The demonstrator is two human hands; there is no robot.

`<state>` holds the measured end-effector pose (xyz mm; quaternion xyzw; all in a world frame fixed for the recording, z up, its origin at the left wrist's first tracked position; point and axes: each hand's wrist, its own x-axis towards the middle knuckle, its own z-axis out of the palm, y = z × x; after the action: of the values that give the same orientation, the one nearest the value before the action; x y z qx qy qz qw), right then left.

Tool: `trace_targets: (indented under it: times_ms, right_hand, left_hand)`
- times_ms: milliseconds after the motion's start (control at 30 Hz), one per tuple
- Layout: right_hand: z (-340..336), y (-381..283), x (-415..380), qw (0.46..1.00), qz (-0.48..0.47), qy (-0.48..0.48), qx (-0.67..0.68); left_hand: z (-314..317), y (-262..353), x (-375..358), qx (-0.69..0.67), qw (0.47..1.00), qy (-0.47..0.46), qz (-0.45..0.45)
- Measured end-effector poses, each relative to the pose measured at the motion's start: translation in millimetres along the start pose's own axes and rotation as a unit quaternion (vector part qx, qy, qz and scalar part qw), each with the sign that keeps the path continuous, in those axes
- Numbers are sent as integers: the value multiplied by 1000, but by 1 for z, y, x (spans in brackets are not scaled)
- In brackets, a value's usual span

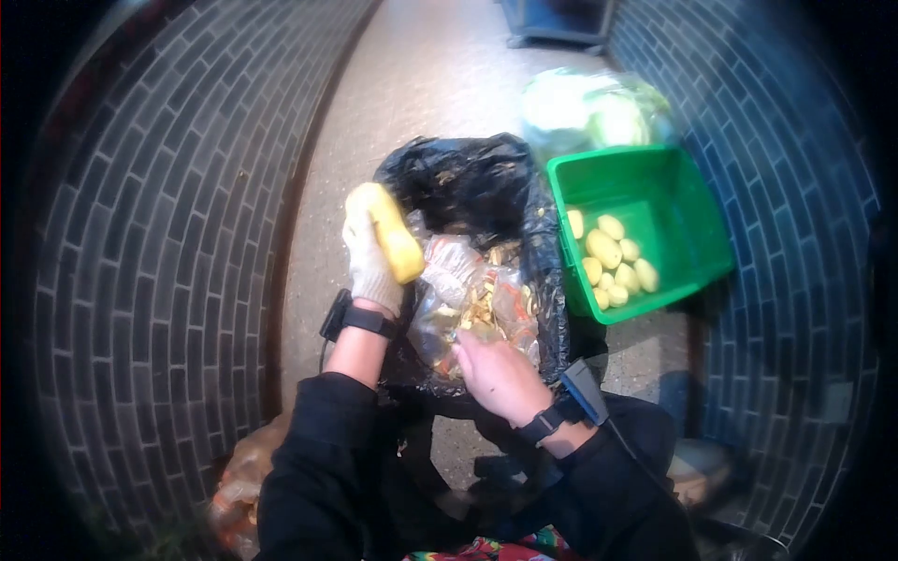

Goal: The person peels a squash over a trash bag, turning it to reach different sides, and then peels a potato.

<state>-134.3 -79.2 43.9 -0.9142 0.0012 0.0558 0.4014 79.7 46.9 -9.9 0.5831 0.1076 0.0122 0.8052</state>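
Note:
My left hand (367, 245), in a pale knitted glove, is wrapped round a large, smooth yellow potato (397, 241). It holds the potato over the left side of a bin lined with a black plastic bag (458, 154). Lower down, my bare right hand (505, 379) is closed in front of the bin's near part. Whatever its fingers grip is blurred and too small to name. Inside the bin lie potato peelings (482, 304) and crumpled clear plastic bags (452, 266).
Right of the bin, a green crate (687, 234) holds several pale peeled potatoes (603, 249). Behind it sits a clear bag of pale green vegetables (599, 112). Tiled walls (159, 234) rise on both sides. A filled plastic bag (248, 481) lies at lower left, and a wheeled blue container (558, 21) stands far back.

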Motion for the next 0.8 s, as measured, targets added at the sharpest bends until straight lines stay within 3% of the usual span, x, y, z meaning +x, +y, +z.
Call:
trace_targets:
  times_ms: [67,100,133,200,267,333,533,600,800]
  right_hand:
    - [-20,2,6,998,18,52,35]
    - [-27,8,9,997,53,61,-9]
    - [-38,9,13,995,80,66,0]
    - [-43,19,19,985,23,166,35]
    - [-49,18,22,980,19,190,63]
    - [-52,15,23,973,16,212,91]
    - [-52,10,26,975,35,215,50]
    - [-52,9,26,974,42,221,22]
    - [-50,9,27,976,57,210,8]
  left_hand:
    - [0,29,-8,-196,956,-151,-157]
    - [5,34,-15,-216,944,-181,-173]
    - [8,37,-23,-216,944,-180,-171]
    - [16,40,-37,-215,925,-219,-226]
    - [19,34,-39,-229,926,-206,-220]
    - [11,34,-42,-140,908,-267,-292]
    - [20,16,-62,-170,882,-339,-279]
    - [24,1,-63,-81,933,-293,-193]
    - [24,-13,-63,-97,948,-232,-196]
